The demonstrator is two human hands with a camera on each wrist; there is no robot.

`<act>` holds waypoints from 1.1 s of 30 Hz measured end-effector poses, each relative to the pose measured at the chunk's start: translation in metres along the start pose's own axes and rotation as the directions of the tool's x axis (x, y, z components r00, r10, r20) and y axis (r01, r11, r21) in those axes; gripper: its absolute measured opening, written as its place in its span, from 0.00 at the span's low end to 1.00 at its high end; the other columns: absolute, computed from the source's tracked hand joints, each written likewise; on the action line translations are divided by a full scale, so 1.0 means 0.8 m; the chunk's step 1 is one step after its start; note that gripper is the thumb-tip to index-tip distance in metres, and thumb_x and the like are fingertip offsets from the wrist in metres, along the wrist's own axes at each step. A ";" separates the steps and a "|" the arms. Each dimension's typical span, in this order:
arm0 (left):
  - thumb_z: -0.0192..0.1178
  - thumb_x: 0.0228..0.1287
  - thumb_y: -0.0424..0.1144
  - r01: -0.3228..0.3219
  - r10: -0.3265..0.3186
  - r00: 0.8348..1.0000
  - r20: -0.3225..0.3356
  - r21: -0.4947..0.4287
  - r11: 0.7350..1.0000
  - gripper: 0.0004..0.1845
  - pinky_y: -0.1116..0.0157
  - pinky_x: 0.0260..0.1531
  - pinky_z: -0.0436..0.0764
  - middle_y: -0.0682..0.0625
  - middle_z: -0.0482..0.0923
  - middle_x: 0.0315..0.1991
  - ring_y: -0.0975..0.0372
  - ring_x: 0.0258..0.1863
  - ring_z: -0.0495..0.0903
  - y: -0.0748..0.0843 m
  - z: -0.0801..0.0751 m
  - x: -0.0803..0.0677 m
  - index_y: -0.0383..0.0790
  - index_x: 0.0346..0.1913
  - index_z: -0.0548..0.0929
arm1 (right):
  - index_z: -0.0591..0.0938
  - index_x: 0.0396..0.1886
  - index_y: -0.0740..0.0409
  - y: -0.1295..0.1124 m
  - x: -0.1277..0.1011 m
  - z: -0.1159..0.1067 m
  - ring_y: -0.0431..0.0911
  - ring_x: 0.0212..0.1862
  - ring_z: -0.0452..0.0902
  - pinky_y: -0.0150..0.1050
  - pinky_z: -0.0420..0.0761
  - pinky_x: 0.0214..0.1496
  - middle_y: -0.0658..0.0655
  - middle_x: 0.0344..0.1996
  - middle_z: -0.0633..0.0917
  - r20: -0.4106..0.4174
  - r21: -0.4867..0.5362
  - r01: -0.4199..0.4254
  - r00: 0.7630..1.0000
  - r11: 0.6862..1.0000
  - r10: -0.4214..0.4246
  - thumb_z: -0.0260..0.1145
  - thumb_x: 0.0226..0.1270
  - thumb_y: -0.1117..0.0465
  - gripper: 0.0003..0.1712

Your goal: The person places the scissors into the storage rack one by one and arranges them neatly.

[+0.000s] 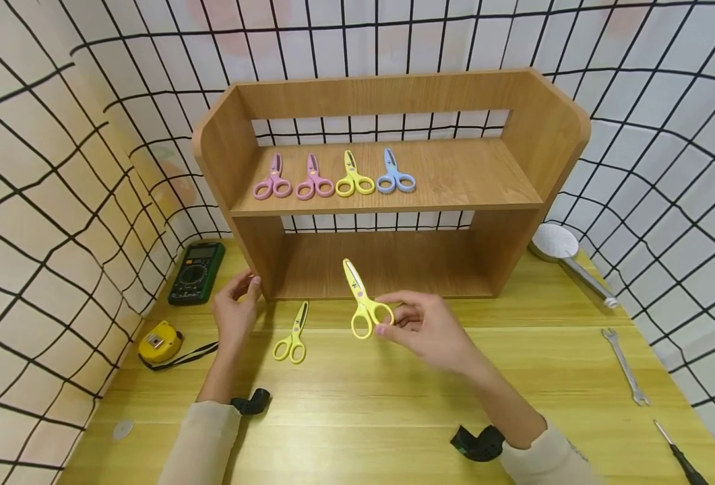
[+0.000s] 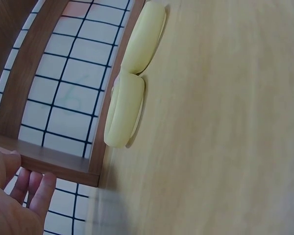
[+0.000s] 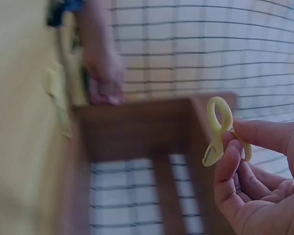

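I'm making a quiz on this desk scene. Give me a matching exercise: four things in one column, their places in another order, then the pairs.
Things:
1. blue scissors
2. multimeter
3. wrench
4. tape measure

Places:
A. desk, far right
B. upper shelf
C. desk, left of the shelf unit's base
D. desk, near left, by the wall

Pairs: 1-B, 2-C, 3-A, 4-D

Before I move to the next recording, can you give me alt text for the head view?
A right hand pinches yellow scissors by the handle above a wooden table, before a wooden shelf holding four small scissors. The left hand rests at the shelf's lower left corner, beside a second yellow pair lying on the table.
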State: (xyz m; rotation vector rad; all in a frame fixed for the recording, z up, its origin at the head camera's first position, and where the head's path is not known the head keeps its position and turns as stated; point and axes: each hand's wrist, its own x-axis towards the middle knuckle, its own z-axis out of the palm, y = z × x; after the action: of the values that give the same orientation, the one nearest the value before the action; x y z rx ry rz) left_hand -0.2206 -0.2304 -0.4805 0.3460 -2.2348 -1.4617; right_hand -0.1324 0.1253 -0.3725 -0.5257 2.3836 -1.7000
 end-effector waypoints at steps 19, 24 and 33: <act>0.64 0.74 0.43 -0.023 0.023 1.000 -0.005 -0.034 0.999 0.18 0.74 0.48 0.75 0.43 0.88 0.54 0.53 0.53 0.85 0.003 0.000 0.005 0.43 0.62 0.85 | 0.81 0.64 0.61 -0.103 0.086 -0.191 0.40 0.34 0.74 0.31 0.73 0.30 0.43 0.30 0.86 -0.336 -0.286 -0.037 0.940 0.957 -0.064 0.74 0.67 0.52 0.29; 0.63 0.74 0.44 -0.005 0.005 1.000 0.000 -0.027 1.000 0.18 0.77 0.47 0.75 0.44 0.87 0.54 0.54 0.54 0.85 0.001 0.000 0.003 0.44 0.63 0.85 | 0.79 0.65 0.64 -0.098 0.114 -0.204 0.38 0.34 0.81 0.29 0.80 0.32 0.46 0.33 0.87 -0.312 -0.231 -0.112 0.949 0.966 0.035 0.73 0.69 0.54 0.30; 0.64 0.74 0.44 -0.005 0.005 1.000 -0.003 -0.032 0.999 0.18 0.79 0.44 0.74 0.43 0.87 0.54 0.53 0.53 0.85 -0.002 0.002 0.000 0.43 0.62 0.85 | 0.78 0.66 0.67 -0.083 0.137 -0.210 0.36 0.33 0.81 0.28 0.80 0.32 0.47 0.33 0.86 -0.278 -0.204 -0.166 0.955 0.965 0.105 0.70 0.71 0.56 0.29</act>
State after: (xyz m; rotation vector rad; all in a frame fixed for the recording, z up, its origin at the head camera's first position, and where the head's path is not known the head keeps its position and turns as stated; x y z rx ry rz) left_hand -0.2211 -0.2300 -0.4826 0.3327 -2.2059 -1.4912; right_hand -0.2778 0.2128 -0.2462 -0.1616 2.7493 -1.5340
